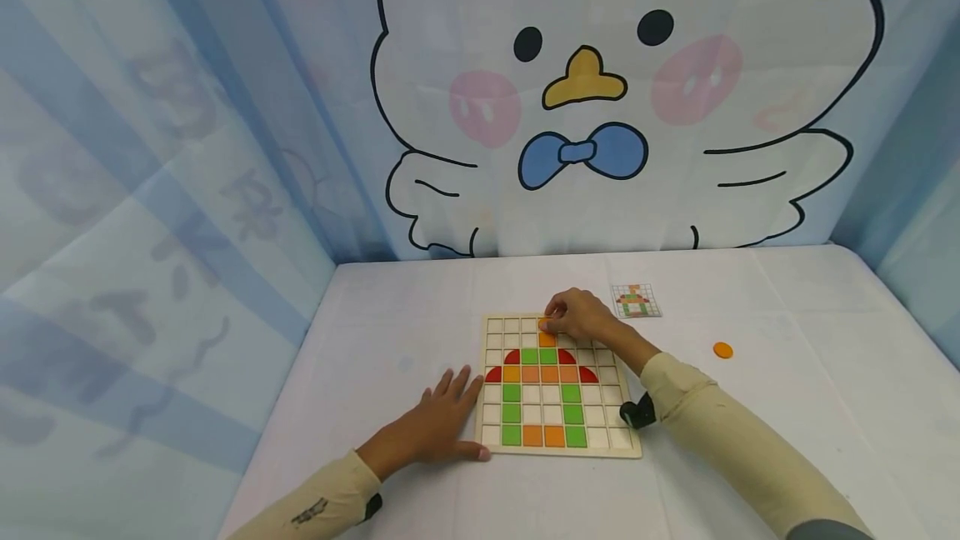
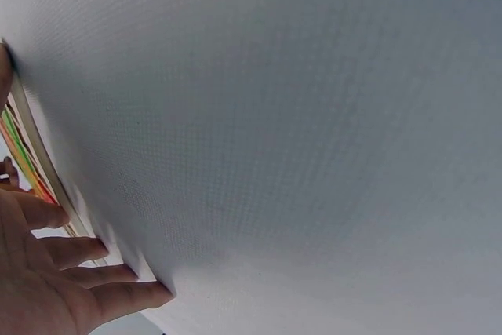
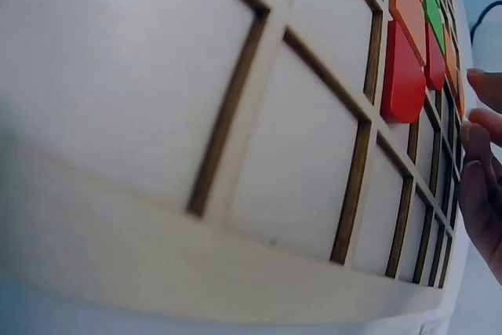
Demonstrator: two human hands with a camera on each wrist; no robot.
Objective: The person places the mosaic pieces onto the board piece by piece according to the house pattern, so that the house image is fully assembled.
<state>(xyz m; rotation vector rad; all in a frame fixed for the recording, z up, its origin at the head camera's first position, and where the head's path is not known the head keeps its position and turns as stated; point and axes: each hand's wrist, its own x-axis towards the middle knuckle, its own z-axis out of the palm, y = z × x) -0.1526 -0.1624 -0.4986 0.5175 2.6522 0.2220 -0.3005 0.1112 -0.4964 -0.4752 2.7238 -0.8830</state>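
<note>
A light wooden grid board point(image 1: 562, 454) lies on the white table, its cells partly filled with green, orange and red tiles. My right hand point(image 1: 579, 313) is at the board's top edge, fingertips curled at an orange tile point(image 1: 543, 322) in the upper cells. Another orange tile point(image 1: 547, 340) sits just below it. In the right wrist view, the fingers point(image 3: 480, 127) are beside the orange pieces, partly cut off by the frame. My left hand point(image 1: 438, 423) lies spread at the board's left side, with thumb and fingertips touching its edge. Red quarter-round tiles point(image 1: 588, 374) flank the middle rows.
A small picture card point(image 1: 636, 301) with a similar coloured grid pattern lies behind the board to the right. One round orange piece point(image 1: 722, 350) rests farther right on the white tabletop point(image 1: 795, 407). A printed cloth backdrop point(image 1: 465, 198) stands along the table's back edge.
</note>
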